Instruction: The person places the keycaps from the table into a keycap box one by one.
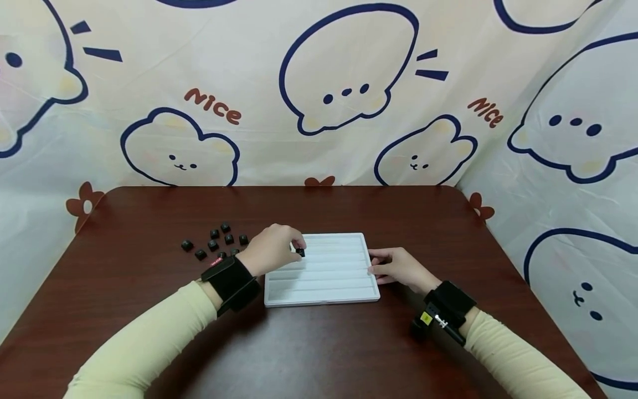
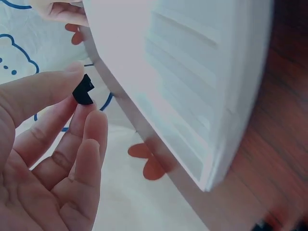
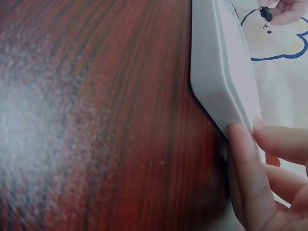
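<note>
- Left hand (image 1: 271, 249) — grip narrow, thumb and fingertips pinching a black block (image 1: 300, 252) above the far left part of the white tray (image 1: 326, 281).
- Right hand (image 1: 401, 270) — grip on the tray's right edge, fingertips against its rim and side.
- The white tray sits on the brown bench (image 1: 319, 349), between the hands.
- More black blocks (image 1: 213, 245) lie scattered left of the tray.

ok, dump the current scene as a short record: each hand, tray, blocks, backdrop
left hand: pinches a small black block, off the tray surface
right hand: holds the tray's right edge
tray: white, ridged in rows, on the brown table
loose blocks: black, scattered left of the tray, some partly hidden by the left arm
backdrop: pale cloth with cartoon prints
</note>
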A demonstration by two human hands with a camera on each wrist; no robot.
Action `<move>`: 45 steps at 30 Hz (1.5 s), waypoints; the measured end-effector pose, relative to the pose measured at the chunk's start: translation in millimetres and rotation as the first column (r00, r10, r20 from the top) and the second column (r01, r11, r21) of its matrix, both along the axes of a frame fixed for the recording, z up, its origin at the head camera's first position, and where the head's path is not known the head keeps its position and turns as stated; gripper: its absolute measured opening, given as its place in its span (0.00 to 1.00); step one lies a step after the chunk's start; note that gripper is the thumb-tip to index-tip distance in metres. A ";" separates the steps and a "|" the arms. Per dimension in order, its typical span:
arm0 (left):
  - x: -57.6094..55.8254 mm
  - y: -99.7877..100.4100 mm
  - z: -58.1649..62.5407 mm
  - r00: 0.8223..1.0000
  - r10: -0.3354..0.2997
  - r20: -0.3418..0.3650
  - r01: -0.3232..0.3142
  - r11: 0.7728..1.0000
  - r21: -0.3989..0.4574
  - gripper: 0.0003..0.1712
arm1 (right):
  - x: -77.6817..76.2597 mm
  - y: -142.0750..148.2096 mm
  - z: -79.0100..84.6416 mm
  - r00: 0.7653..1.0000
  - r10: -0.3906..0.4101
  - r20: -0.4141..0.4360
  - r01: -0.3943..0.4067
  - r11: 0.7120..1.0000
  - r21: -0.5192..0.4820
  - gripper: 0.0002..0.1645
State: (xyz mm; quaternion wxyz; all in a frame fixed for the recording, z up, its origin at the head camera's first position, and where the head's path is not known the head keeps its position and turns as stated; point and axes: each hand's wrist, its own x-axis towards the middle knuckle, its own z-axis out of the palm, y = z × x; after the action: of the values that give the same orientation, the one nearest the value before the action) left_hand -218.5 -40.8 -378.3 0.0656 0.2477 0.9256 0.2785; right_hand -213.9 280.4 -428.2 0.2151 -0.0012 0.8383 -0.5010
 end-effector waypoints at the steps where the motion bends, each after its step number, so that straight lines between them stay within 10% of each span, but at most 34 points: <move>1: -1.3 3.0 -0.4 1.000 0.004 0.009 -0.004 1.000 0.002 0.10 | -0.1 -0.3 0.3 1.000 -0.002 0.002 0.002 1.000 0.001 0.37; 45: -44.9 110.6 -8.4 0.998 0.036 0.049 -0.036 0.999 0.008 0.09 | 1.2 -0.4 4.0 1.000 0.011 0.007 -0.011 1.000 0.012 0.35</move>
State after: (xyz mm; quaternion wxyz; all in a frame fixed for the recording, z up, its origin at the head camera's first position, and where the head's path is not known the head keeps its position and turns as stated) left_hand -263.4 69.8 -386.7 0.0822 0.2244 0.9268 0.2898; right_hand -212.7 280.0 -424.2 0.2205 -0.0029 0.8407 -0.4946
